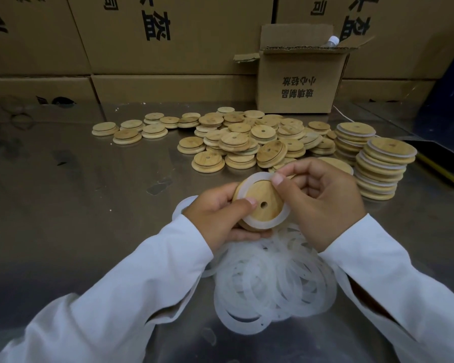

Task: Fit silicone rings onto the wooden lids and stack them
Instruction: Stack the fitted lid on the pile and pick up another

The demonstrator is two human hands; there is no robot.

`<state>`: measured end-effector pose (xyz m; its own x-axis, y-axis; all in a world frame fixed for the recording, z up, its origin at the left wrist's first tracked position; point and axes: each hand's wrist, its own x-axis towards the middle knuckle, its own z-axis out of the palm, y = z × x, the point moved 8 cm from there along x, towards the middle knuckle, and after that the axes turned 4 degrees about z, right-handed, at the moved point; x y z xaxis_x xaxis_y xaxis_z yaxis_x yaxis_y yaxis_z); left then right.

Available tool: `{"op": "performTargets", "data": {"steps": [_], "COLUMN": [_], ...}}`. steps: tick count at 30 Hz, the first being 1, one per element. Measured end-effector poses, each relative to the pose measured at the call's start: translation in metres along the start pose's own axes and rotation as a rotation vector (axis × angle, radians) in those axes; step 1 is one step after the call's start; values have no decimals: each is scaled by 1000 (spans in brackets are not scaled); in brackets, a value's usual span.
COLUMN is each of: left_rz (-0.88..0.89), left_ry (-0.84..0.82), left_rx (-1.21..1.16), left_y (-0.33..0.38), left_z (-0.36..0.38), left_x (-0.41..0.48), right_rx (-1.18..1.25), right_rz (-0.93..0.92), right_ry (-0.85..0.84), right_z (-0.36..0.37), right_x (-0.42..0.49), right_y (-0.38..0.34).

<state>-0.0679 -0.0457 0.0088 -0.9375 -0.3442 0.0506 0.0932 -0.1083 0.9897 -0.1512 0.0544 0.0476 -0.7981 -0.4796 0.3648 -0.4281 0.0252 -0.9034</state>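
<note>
1. Nearest, on the steel table (76,184): pile of loose rings (273,281), translucent white and overlapping, lying between the two white sleeves.
2. Just above the pile, both hands hold one wooden lid (265,191) off the table. Its stepped face with the centre hole is turned toward the camera.
3. Left hand (218,218): fingers curled under the lid's rim, thumb pressed on the face beside the hole. It acts as the clamp.
4. Right hand (325,203): thumb and forefinger pinch the silicone ring (279,220) at the lid's upper right edge. The other fingers are loosely curled behind; cannot tell whether they touch anything.
5. Ring state: the lower and right arc lies round the raised step, while the upper arc looks lifted off it. Judged step: seating the ring, partly done.
6. Next move, judged: stretch the pinched arc over the step and press it down all round while the left thumb steadies the lid. Thin silicone may twist or spring back, so check that it lies flat before stacking.
7. Farther: heap of bare lids (247,137) mid-table, with many yet to do. To its right are two stacks (380,169) of ringed lids, white edges showing between the discs.
8. Farthest: open cardboard box (299,85) behind the heap, with a wall of cartons (142,48) beyond.
</note>
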Motion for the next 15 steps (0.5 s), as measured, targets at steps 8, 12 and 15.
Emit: {"op": "performTargets", "data": {"steps": [8,12,15], "left_rz": [19,10,42], "left_ry": [-50,-60,-30], "left_rx": [-52,-89,-62], "left_y": [1,0,2], "left_z": [0,1,-1], "left_x": [0,-1,-1], "right_rx": [45,77,77], "right_rz": [35,57,68], "right_ry": [-36,-55,-52], "right_z": [1,3,4], "right_x": [2,2,3], "right_y": [1,1,2]}}
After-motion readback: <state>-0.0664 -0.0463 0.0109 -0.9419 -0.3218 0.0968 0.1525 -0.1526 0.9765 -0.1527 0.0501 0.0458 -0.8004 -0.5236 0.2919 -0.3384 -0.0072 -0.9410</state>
